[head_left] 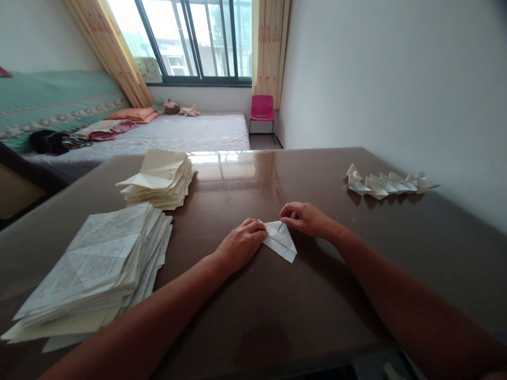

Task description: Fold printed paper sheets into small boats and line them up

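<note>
A small folded sheet of paper (280, 240), white with lines of writing, lies on the brown table between my hands. My left hand (242, 243) is closed at its left side, fingers together and pressing the paper's edge; the fingertips cover that corner. With thumb and index finger curled together, my right hand (301, 217) pinches the paper's upper right edge. A dark line shows across the paper beneath the right fingertips; I cannot tell whether it is a crease or a shadow.
On the left stand a stack of written sheets (91, 258) and, behind it, a stack of yellowish paper (158, 182). A row of folded paper pieces (388, 184) sits at the table's (245, 316) far right, near the wall. Beyond are a bed (198, 129) and a pink chair (262, 108).
</note>
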`<state>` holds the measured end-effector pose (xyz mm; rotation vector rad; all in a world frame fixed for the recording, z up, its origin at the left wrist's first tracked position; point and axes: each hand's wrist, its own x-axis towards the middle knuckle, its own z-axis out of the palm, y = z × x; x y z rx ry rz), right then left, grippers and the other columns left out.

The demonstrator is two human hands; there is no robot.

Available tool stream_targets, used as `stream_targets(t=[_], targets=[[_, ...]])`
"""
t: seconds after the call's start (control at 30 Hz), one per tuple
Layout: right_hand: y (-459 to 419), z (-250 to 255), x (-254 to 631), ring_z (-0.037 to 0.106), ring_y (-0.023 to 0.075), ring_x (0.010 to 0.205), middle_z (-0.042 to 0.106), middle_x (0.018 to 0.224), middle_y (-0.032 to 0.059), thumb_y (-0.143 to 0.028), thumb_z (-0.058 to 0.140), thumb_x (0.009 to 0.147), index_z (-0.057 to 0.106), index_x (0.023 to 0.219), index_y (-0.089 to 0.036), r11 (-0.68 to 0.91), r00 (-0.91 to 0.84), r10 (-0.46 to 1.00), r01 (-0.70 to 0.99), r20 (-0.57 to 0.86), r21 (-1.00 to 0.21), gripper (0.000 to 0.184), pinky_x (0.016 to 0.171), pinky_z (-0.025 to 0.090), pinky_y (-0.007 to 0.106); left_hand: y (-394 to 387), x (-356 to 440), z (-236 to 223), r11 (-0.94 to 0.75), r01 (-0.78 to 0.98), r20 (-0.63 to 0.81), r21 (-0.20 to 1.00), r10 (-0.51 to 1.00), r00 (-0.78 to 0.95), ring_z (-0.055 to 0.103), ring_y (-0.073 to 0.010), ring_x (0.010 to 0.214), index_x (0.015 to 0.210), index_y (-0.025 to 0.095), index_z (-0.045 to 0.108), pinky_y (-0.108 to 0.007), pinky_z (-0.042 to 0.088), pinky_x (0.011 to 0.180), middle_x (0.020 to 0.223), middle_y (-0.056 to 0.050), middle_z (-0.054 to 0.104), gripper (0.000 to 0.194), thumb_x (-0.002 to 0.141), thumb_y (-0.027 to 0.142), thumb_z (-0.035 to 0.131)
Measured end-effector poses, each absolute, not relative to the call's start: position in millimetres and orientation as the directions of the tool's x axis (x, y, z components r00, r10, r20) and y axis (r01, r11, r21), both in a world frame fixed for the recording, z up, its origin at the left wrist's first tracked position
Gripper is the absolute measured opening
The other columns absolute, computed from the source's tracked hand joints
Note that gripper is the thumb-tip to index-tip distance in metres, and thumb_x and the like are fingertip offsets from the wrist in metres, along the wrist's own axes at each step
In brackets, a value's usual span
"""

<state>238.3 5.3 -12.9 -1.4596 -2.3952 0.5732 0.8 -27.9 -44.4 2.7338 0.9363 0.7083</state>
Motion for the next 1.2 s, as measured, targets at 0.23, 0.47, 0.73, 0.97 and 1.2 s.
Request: stream_targets(t=[0.23, 0.47, 0.73, 0.97, 1.2], targets=[[4, -26, 228, 0.055, 0.013, 0.072, 0.062, 0.091, 0.0022, -0.045, 0.073, 0.07, 0.065, 0.093, -0.022, 0.422, -0.471, 0.882, 0.795, -0.005, -0.436, 0.033, 0.062, 0.038, 0.024, -28, 2, -45, -0.777, 0.536, 0.377, 0.331, 0.63, 0.68, 0.052, -0.0177, 0.104, 0.097, 0.022, 0.069, -0.032, 0.047, 0.094, 0.103, -0.006, 0.065, 0.028, 0.095, 0.025, 0.041], [7, -26, 227, 0.055, 0.0133, 0.069, 0.065, 0.081, 0.0012, -0.046, 0.076, 0.065, 0.064, 0.083, -0.019, 0.322, -0.418, 0.905, 0.795, -0.079, -0.514, 0.034, 0.058, 0.037, 0.023, -22, 3, -46, -0.615, 0.686, 0.37, 0.389, 0.786, 0.495, 0.054, -0.0193, 0.097, 0.091, 0.022, 0.069, -0.034, 0.048, 0.089, 0.098, -0.004, 0.065, 0.022, 0.092, 0.03, 0.048], [7, -27, 227, 0.056, 0.0124, 0.068, 0.066, 0.074, 0.0, -0.041, 0.065, 0.077, 0.067, 0.079, -0.017, 0.339, -0.482, 0.876, 0.657, -0.029, -0.674, 0.024, 0.062, 0.041, 0.023, -17, 3, -48, -0.561, 0.663, 0.386, 0.496, 0.826, 0.41, 0.058, -0.0177, 0.1, 0.099, 0.026, 0.067, -0.032, 0.046, 0.092, 0.106, -0.003, 0.061, 0.02, 0.091, 0.03, 0.05], [8, -28, 228, 0.055, 0.0124, 0.067, 0.066, 0.074, 0.0004, -0.039, 0.062, 0.079, 0.067, 0.082, -0.016, 0.355, -0.501, 0.866, 0.607, 0.005, -0.711, 0.024, 0.062, 0.04, 0.023, -13, 2, -49, -0.512, 0.643, 0.352, 0.569, 0.859, 0.372, 0.06, -0.0168, 0.096, 0.097, 0.026, 0.069, -0.031, 0.047, 0.089, 0.102, -0.002, 0.064, 0.019, 0.089, 0.029, 0.053], [6, -25, 226, 0.052, 0.0111, 0.065, 0.064, 0.073, -0.0001, -0.037, 0.061, 0.081, 0.066, 0.08, -0.016, 0.397, -0.5, 0.864, 0.597, 0.065, -0.697, 0.022, 0.06, 0.038, 0.023, -8, -1, -46, -0.47, 0.681, 0.333, 0.562, 0.882, 0.334, 0.055, -0.0207, 0.097, 0.089, 0.023, 0.07, -0.037, 0.046, 0.09, 0.096, -0.004, 0.064, 0.017, 0.087, 0.031, 0.055]])
